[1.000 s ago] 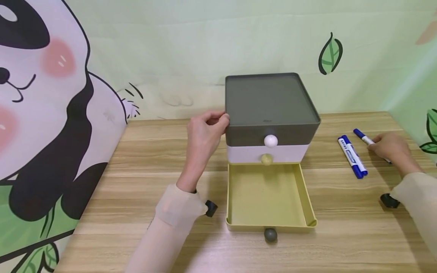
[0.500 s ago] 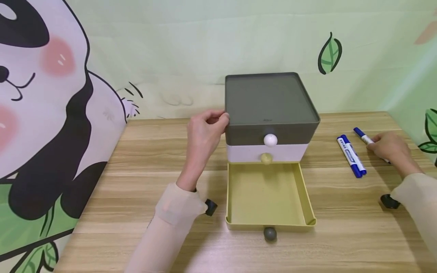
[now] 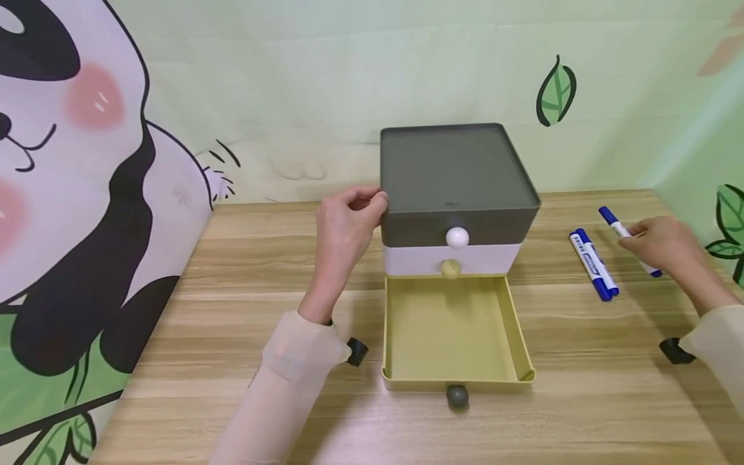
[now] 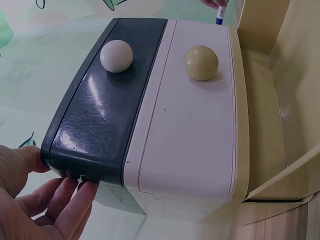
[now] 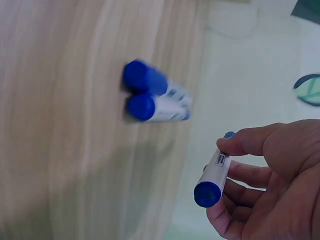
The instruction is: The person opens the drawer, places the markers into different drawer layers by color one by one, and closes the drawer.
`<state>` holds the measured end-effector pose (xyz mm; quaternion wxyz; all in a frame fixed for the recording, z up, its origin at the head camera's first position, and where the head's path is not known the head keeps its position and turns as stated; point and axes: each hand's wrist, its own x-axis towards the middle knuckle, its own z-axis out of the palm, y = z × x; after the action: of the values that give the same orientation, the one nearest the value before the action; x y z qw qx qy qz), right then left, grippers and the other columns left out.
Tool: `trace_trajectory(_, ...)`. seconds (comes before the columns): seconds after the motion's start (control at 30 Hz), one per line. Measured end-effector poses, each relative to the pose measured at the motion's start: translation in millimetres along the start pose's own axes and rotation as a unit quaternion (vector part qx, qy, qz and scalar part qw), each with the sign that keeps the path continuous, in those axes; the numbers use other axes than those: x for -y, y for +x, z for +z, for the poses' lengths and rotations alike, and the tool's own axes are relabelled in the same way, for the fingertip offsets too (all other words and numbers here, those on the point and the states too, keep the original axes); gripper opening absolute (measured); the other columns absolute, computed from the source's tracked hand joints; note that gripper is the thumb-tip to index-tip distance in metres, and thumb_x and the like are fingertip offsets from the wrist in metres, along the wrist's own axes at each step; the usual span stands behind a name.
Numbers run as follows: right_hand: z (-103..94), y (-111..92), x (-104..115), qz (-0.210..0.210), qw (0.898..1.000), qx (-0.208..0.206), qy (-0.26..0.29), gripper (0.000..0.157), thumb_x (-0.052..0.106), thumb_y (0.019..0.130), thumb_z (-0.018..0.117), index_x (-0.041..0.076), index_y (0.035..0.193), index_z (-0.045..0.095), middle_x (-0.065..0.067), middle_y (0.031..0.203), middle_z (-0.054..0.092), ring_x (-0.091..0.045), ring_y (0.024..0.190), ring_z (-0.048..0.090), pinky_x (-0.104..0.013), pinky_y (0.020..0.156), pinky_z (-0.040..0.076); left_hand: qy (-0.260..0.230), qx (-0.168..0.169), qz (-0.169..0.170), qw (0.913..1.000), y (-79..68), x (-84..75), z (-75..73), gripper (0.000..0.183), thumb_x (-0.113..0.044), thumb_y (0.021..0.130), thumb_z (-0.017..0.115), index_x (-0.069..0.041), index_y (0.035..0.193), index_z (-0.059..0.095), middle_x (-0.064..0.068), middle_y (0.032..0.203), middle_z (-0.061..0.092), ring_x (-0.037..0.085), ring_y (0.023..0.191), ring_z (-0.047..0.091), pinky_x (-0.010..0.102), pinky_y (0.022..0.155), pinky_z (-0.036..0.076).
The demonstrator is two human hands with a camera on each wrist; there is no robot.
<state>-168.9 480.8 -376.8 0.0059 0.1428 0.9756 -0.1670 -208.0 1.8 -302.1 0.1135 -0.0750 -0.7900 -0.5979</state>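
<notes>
A small desktop drawer unit (image 3: 459, 168) has a dark grey top tier and a pale middle tier, both closed. Its bottom yellow drawer (image 3: 453, 329) is pulled out, with nothing in it. My left hand (image 3: 349, 226) holds the unit's front left top corner, thumb on the rim and fingers against the side in the left wrist view. At the right, my right hand (image 3: 665, 245) pinches a white marker (image 5: 215, 172) with blue ends between thumb and fingers, raised off the table. Two similar markers (image 3: 593, 265) lie side by side on the table, left of that hand.
A wood-grain table (image 3: 261, 271) bears everything. Behind it hangs a pale green backdrop (image 3: 279, 77) with a panda and leaves. The open drawer's dark round knob (image 3: 457, 396) juts toward the table's front.
My right hand has lifted the marker slightly off the table. My left hand stays on the drawer unit's corner. The whole scene shifts slightly left with the head.
</notes>
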Motion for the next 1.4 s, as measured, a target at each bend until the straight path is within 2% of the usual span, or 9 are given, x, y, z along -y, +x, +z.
trace_trajectory(0.27,-8.6,-21.3,26.2,-0.060,0.998,0.008,0.029,0.048,0.020,0.101,0.064,-0.023,0.122,0.058,-0.036,0.099,0.067,-0.033,0.072,0.064,-0.037,0.053,0.049,0.009,0.004,-0.012,0.9999,0.4,-1.3,-2.3,0.022,-0.023,0.093,0.073,-0.006,0.103,0.081,0.006,0.085,0.075,0.016,0.070,0.073,0.028,0.067,0.058)
trace_trajectory(0.4,-14.8,-34.4,40.4,-0.072,0.997,0.017,0.031,0.051,0.024,0.101,0.065,-0.021,0.123,0.059,-0.036,0.106,0.067,-0.043,0.086,0.065,-0.044,0.060,0.054,0.009,0.006,-0.015,0.9998,0.3,-2.4,-3.1,0.022,-0.023,0.093,0.073,-0.005,0.104,0.081,0.007,0.086,0.075,0.017,0.071,0.073,0.027,0.067,0.058)
trace_trajectory(0.5,-20.6,-44.1,51.1,-0.079,0.996,0.031,0.029,0.053,0.026,0.102,0.065,-0.020,0.125,0.059,-0.037,0.111,0.066,-0.046,0.093,0.064,-0.046,0.064,0.054,0.010,0.007,-0.017,0.9998,0.2,-2.9,-3.3,0.022,-0.022,0.093,0.073,-0.005,0.104,0.081,0.007,0.086,0.075,0.019,0.072,0.074,0.026,0.067,0.058)
trace_trajectory(0.7,-29.6,-63.1,73.7,-0.088,0.994,0.052,0.045,0.050,0.025,0.101,0.066,-0.018,0.126,0.060,-0.031,0.105,0.068,-0.030,0.078,0.066,-0.034,0.056,0.052,0.023,0.007,-0.016,0.9996,0.7,-3.6,-2.8,0.022,-0.022,0.093,0.073,-0.005,0.105,0.081,0.007,0.086,0.075,0.019,0.072,0.074,0.026,0.066,0.057)
trace_trajectory(0.83,-31.6,-75.2,88.9,-0.090,0.991,0.069,0.075,0.048,0.019,0.100,0.067,-0.019,0.127,0.057,-0.025,0.098,0.068,-0.020,0.068,0.064,-0.031,0.053,0.054,0.031,0.007,-0.017,0.9993,1.0,-5.0,-2.2,0.022,-0.023,0.093,0.072,-0.006,0.104,0.081,0.006,0.087,0.075,0.016,0.071,0.073,0.026,0.066,0.058)
trace_trajectory(1.13,-35.8,-97.9,114.6,-0.134,0.982,0.084,0.100,0.037,0.010,0.095,0.073,-0.017,0.118,0.061,-0.008,0.084,0.068,-0.018,0.064,0.064,-0.030,0.054,0.056,0.034,0.013,-0.023,0.9991,1.9,-6.5,-0.8,0.023,-0.025,0.094,0.072,-0.007,0.105,0.081,0.005,0.088,0.075,0.015,0.071,0.073,0.028,0.068,0.059)
trace_trajectory(1.4,-38.7,-115.4,130.5,-0.148,0.980,0.094,0.099,0.041,0.011,0.094,0.075,-0.016,0.123,0.062,-0.005,0.084,0.067,-0.017,0.063,0.062,-0.029,0.051,0.054,0.024,0.018,-0.015,0.9994,1.4,-7.2,-1.1,0.024,-0.025,0.095,0.072,-0.006,0.107,0.080,0.006,0.090,0.076,0.016,0.074,0.074,0.029,0.070,0.060)
